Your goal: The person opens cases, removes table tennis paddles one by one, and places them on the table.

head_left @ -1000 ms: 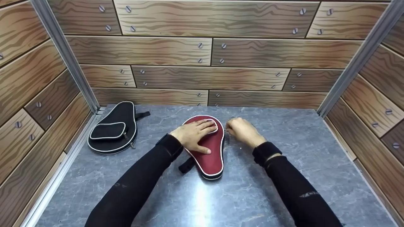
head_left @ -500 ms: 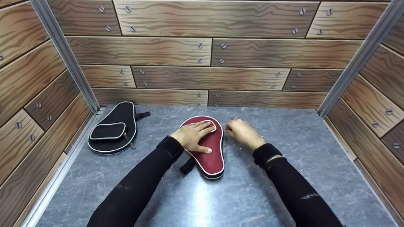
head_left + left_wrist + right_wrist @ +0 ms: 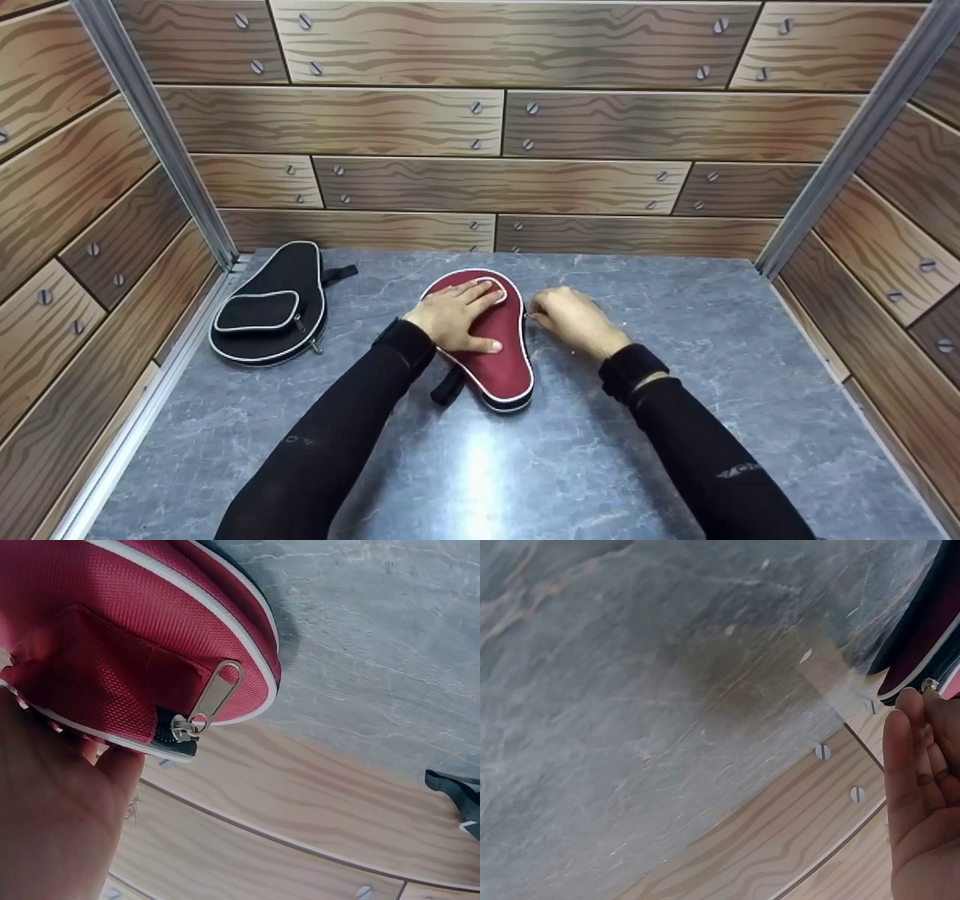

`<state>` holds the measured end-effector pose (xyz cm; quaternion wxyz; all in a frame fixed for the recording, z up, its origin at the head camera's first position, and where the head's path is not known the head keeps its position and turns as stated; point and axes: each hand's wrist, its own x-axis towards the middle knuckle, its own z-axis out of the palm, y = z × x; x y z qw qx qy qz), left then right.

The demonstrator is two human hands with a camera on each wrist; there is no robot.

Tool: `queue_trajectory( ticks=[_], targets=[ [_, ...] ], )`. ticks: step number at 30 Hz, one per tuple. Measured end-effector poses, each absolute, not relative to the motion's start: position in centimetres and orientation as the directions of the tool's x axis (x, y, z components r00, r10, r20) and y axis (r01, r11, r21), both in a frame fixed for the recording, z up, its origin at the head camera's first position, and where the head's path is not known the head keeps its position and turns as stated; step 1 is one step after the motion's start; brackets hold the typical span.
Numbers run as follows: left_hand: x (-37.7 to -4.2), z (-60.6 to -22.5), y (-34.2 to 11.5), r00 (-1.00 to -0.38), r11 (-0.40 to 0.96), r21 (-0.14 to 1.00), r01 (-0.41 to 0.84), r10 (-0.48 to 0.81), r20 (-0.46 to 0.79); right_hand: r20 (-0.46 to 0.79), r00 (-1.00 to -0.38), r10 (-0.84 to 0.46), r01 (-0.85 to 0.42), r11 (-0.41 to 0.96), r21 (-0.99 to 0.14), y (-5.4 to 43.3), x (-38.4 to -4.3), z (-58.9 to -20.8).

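Note:
A red table tennis paddle case with white piping lies on the table, its narrow end toward me. My left hand rests spread across its wide part, over the small pocket. A metal zipper pull hangs at that pocket's end in the left wrist view. At the case's right edge, my right hand pinches the pull of the side zipper between thumb and fingers. Most of that pull is hidden by the fingertips. From under the case's left side sticks out a black strap.
A black paddle case with white piping, a pocket and a side strap lies at the back left. Wood-patterned walls enclose the grey marbled table at the back and both sides.
The red case has turned slightly, and its narrow end has moved a little away from me. My right hand has slid slightly toward me and left along the case's edge.

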<state>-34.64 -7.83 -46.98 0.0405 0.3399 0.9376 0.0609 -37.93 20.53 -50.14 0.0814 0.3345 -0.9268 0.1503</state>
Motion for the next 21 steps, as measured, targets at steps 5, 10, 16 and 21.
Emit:
queue_trajectory(
  ticks=[5, 10, 16, 21],
  targets=[
    [-35.1, -47.0, -7.9, -0.779, 0.777, 0.136, 0.615, 0.625, -0.044, 0.232, -0.775, -0.588, -0.630, 0.751, -0.199, 20.1, -37.5, -49.8],
    [-35.4, -46.9, -8.0, -0.793, 0.792, 0.138, 0.594, 0.606, -0.064, 0.235, -0.756, -0.611, -0.652, 0.733, -0.193, 19.8, -37.2, -49.8],
    [-35.6, -47.0, -8.2, -0.811, 0.808, 0.150, 0.570, 0.582, -0.055, 0.235, -0.740, -0.630, -0.671, 0.716, -0.195, 19.7, -36.8, -50.0],
    [-35.8, -47.0, -8.5, -0.825, 0.819, 0.161, 0.550, 0.563, -0.045, 0.232, -0.733, -0.640, -0.679, 0.707, -0.197, 19.5, -36.3, -50.0]
  ],
)
